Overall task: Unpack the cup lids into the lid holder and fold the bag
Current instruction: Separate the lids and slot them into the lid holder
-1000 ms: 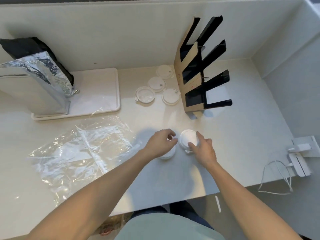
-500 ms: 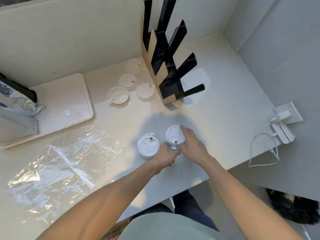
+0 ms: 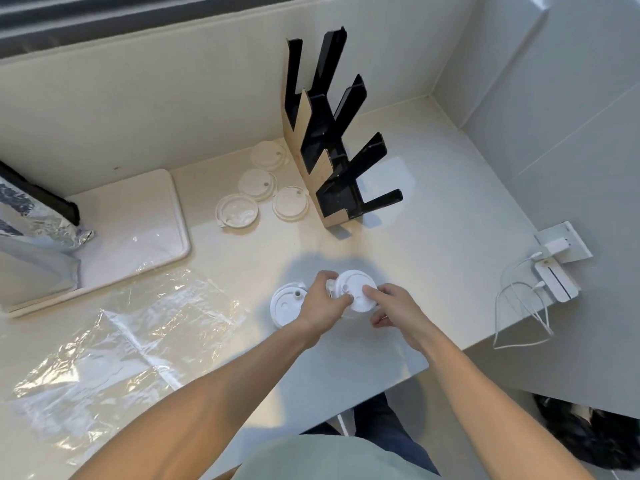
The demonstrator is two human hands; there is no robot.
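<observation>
Both hands hold one white cup lid (image 3: 355, 289) just above the counter: my left hand (image 3: 323, 301) pinches its left edge, my right hand (image 3: 391, 304) grips its right side. A second white lid (image 3: 285, 304) lies flat on the counter, partly under my left hand. Several more lids (image 3: 258, 183) lie near the back, left of the black and cardboard lid holder (image 3: 332, 157), whose slots look bare. The clear plastic bag (image 3: 114, 344) lies spread flat at the front left.
A white tray (image 3: 145, 233) at the left carries a silver foil pouch (image 3: 31, 237). A white charger and cable (image 3: 550, 275) sit at the counter's right edge. The counter's front edge (image 3: 450, 358) runs below my right forearm.
The camera view has shifted and tilted. My left hand went from the lid lying on the counter to the lid in my right hand, and that lid now sits a little higher and turned.
</observation>
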